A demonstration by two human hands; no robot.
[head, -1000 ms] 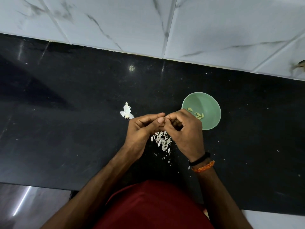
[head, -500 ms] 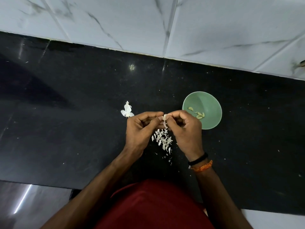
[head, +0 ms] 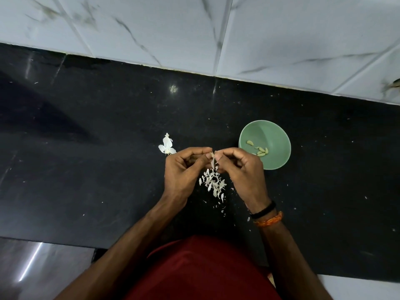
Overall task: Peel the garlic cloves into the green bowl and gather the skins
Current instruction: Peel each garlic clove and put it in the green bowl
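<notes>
While a pale strip of garlic skin (head: pixel 213 162) hangs between them, the left hand (head: pixel 183 169) and right hand (head: pixel 240 169) pinch it from both sides with curled fingers above a black granite counter (head: pixel 97 159). Loose skins (head: pixel 213 182) lie heaped directly beneath. Peeled cloves (head: pixel 259 149) sit in the green bowl (head: pixel 275 135) just beside the right hand; a white garlic husk (head: pixel 166 146) lies near the left.
</notes>
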